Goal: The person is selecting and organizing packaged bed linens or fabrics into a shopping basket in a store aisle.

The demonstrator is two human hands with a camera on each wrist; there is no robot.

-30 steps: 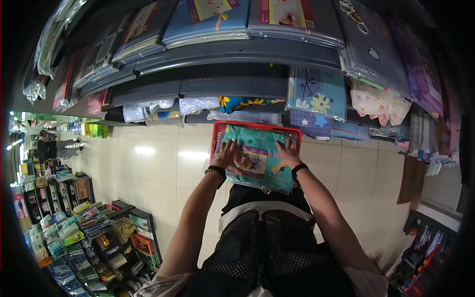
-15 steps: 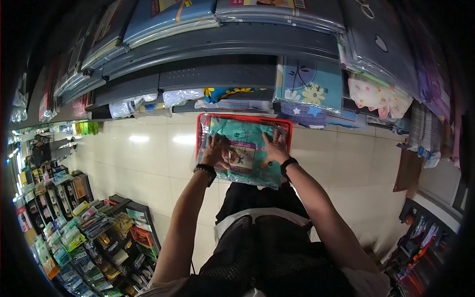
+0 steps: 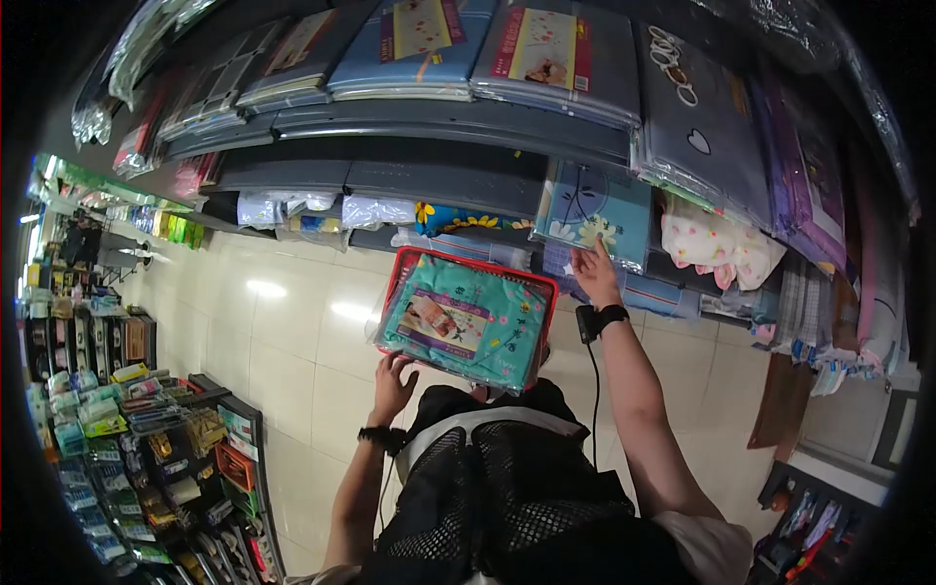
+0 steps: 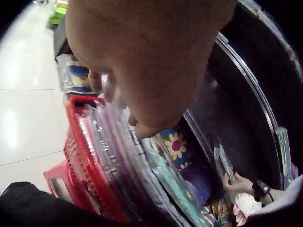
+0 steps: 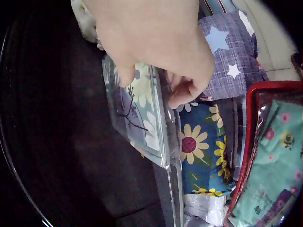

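In the head view, my right hand (image 3: 597,275) is at the lower shelf, at a clear-wrapped teal bedding pack (image 3: 590,214) with pale flowers and a dark branch print. From the right wrist side, the thumb lies on top of that pack and the fingers curl under its front edge, pinching it. My left hand (image 3: 392,392) touches the near left edge of a green floral bedding pack (image 3: 487,302), fingers loosely bent. This green pack lies on top of a red shopping basket (image 3: 548,317). Several other wrapped packs stack inside the basket, visible in the left wrist view.
Folded bedding packs (image 3: 556,58) fill the upper shelf. Beside the teal pack hangs a white dotted fabric bundle (image 3: 717,239). Below are a blue daisy-print bundle (image 5: 199,142) and a starred bundle (image 5: 232,56). A rack of small goods (image 3: 146,458) stands at left.
Both hands have come off the top of the green pack. The right moved forward and right to the teal pack on the shelf; the left drew back to the green pack's near left edge.
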